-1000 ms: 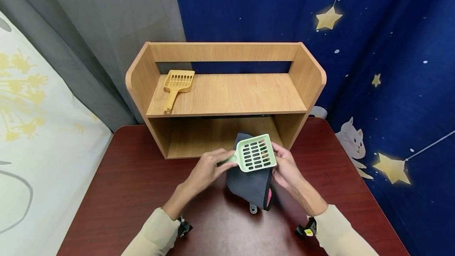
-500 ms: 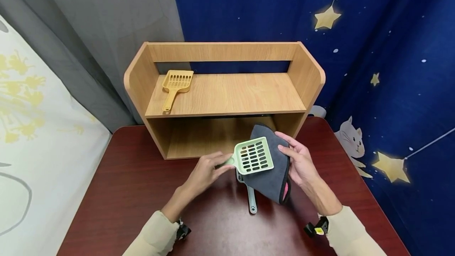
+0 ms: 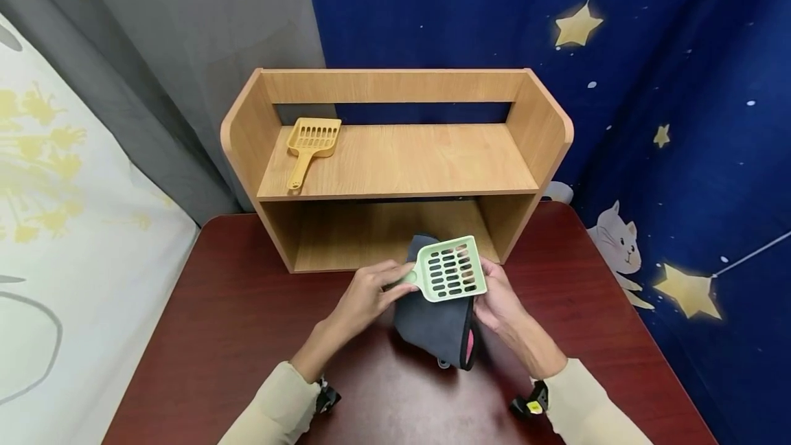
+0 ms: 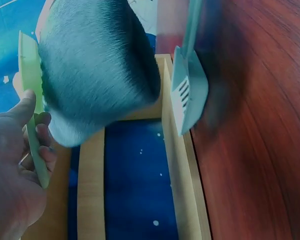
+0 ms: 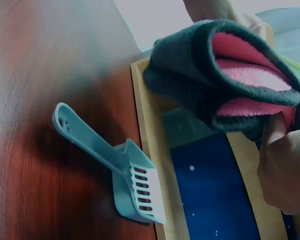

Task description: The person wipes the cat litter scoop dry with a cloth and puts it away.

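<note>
At lower centre of my head view, the right hand [image 3: 498, 304] has brought its gripped gray cloth [image 3: 430, 325] back behind the green scoop [image 3: 450, 269] the left hand [image 3: 363, 299] pinches, so wiping seemingly continues.

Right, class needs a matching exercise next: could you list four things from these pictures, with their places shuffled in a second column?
Things:
1. Yellow scoop
2. Pale green scoop
3. Grey-blue scoop
4. Dark grey cloth

Places:
A. On the table
B. In the right hand
C. On the upper shelf
D. In the left hand

Pairs: 1-C, 2-D, 3-A, 4-B
</note>
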Available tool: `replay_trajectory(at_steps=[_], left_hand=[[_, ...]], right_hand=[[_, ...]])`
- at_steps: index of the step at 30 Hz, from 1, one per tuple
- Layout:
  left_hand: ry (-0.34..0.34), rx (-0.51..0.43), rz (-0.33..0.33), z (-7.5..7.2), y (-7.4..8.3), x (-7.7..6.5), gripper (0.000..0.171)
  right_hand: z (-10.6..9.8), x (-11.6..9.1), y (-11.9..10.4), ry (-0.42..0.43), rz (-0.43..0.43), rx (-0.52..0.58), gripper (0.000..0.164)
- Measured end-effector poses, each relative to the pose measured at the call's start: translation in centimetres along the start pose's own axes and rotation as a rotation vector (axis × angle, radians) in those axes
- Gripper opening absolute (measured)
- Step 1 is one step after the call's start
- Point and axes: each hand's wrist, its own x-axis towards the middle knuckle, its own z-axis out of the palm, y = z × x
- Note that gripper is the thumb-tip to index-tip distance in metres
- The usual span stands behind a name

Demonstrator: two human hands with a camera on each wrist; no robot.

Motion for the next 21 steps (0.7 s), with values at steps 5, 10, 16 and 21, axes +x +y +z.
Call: replay_trajectory(at_steps=[5,10,16,21], left_hand=[[-0.007,0.043,-0.025,-0.6,-0.3,-0.5,0.041],[-0.039,0.099,-0.042,-0.9,-0.9,-0.9,0.040],[-0.040,0.179,-0.046,-1.1,-1.2,-1.2,0.037],[-0.041,0.262,-0.032,-1.3,-1.2,-1.2,0.034]], right_hand=[[-1.4,-0.2,-2.4,-0.035,0.009,0.015,0.046],[-2.6,-0.6,-4.9,-0.063,-0.032,0.051,0.044],[-2.9,-1.0,-6.8,-0.071,-0.115,0.019,0.047],[-2.8,-1.3,-7.3,-0.028,-0.151,-0.066,0.051]])
